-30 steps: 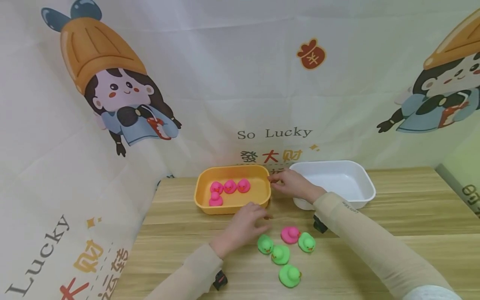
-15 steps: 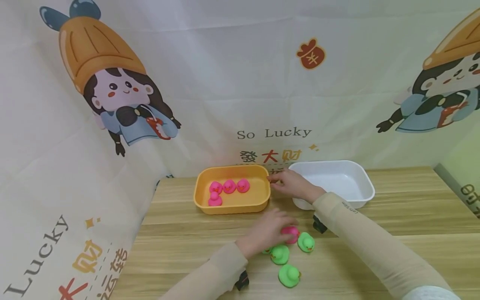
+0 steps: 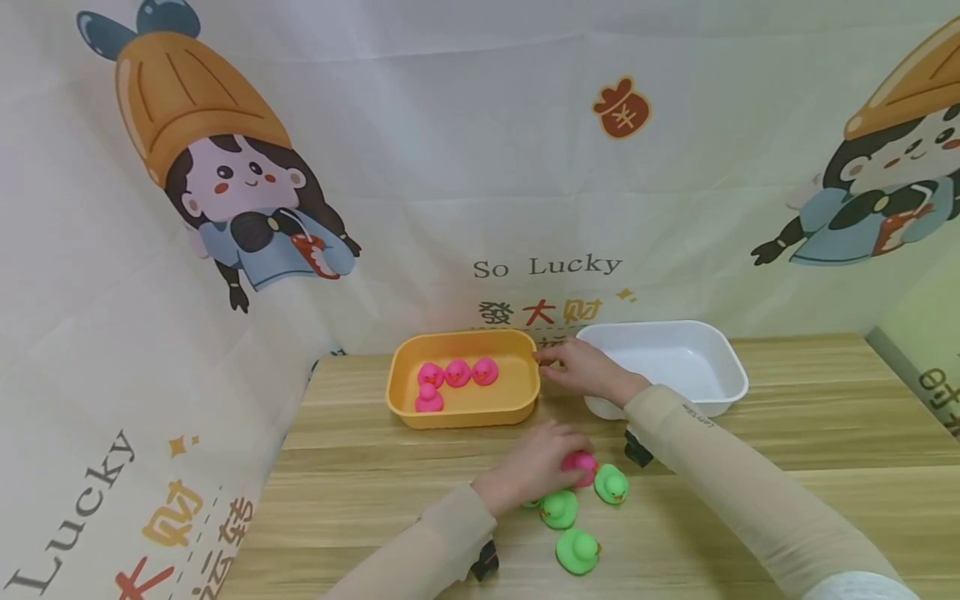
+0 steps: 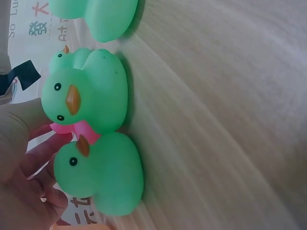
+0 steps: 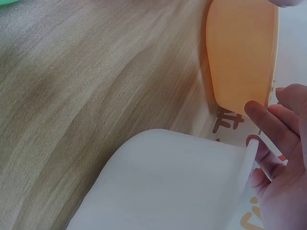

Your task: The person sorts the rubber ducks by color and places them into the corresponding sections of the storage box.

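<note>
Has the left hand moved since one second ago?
Yes: in the head view, the left hand moved rightward and away from the orange tray.

The backdrop cloth point(image 3: 465, 167) reads "So Lucky" above "發大财". Its left part repeats "Lucky" beside "大财". Lettering point(image 3: 701, 416) on the right sleeve point(image 3: 738, 467) is illegible.

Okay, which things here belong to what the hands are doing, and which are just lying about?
Seemingly part of the job:
glossy pink toy duck at the left hand
rounded orange plastic tray, beside the right hand's fingers
four more pink toy ducks inside it

Probably just lying about:
four green toy ducks on the wood-grain table
rounded white plastic tray
printed cloth backdrop
</note>
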Demonstrator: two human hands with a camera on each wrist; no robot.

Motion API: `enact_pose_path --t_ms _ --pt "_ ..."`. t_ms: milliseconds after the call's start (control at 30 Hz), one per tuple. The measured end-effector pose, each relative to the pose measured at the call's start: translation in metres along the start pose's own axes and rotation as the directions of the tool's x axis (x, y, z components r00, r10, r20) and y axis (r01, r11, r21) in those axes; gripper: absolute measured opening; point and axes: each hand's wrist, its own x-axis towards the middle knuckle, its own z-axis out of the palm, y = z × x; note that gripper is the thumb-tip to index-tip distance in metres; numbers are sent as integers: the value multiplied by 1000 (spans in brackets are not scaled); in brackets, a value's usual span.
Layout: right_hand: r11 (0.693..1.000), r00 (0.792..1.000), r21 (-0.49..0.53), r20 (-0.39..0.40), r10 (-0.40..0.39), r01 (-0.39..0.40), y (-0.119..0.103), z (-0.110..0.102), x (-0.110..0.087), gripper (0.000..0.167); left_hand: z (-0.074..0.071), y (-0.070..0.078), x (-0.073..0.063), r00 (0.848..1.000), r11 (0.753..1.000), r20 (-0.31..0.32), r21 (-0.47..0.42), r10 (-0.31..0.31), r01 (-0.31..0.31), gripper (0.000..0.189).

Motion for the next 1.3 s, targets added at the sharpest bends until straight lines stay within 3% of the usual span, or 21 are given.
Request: enact_pose_path --t_ms 400,633,833,1067,1300 --pt "1000 1000 4 -9 -11 11 4 2 1 34 -18 0 -12 998 998 12 -10 -54 55 23" --pt "999 999 21 -22 -34 34 3 1 1 33 -44 -3 -22 996 996 -49 44 -72 75 23" --pt "999 1000 36 -13 -20 20 2 1 2 32 -71 -14 -28 990 993 -84 -13 -117 116 21" --pt "999 1000 39 2 -11 11 2 0 3 33 -101 -35 -30 968 976 -127 -61 -216 209 23" --pt "1000 1000 27 14 -4 4 2 -2 3 34 -119 -68 -32 922 935 -161 -116 -352 336 21"
